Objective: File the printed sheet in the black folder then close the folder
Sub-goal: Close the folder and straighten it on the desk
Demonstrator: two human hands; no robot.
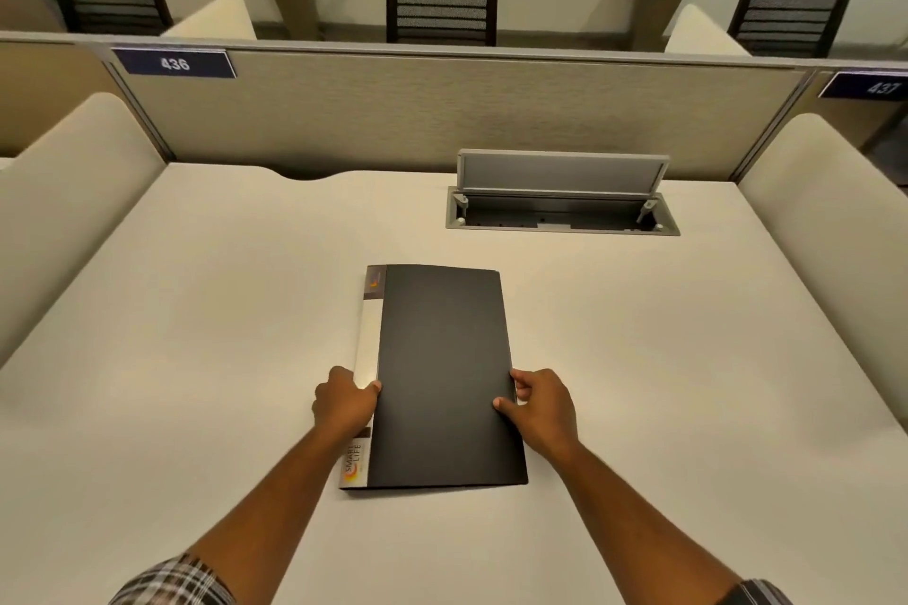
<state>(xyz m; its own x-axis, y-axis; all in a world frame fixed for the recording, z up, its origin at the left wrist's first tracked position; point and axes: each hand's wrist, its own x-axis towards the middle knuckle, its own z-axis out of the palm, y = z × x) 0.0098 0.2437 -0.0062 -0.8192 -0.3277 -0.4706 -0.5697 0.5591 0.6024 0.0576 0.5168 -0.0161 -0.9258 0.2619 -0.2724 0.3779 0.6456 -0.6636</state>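
The black folder (442, 373) lies closed and flat on the cream desk (196, 334), its white labelled spine on the left side. My left hand (344, 403) grips the spine edge, thumb on top of the cover. My right hand (540, 403) holds the folder's right edge, thumb on the cover and fingers curled beside it. No printed sheet shows anywhere in view.
An open cable hatch (560, 211) with a raised grey lid sits in the desk behind the folder. A fabric partition (442, 113) closes the far edge, and cream side panels (73, 192) flank the desk. Chairs and potted plants stand beyond.
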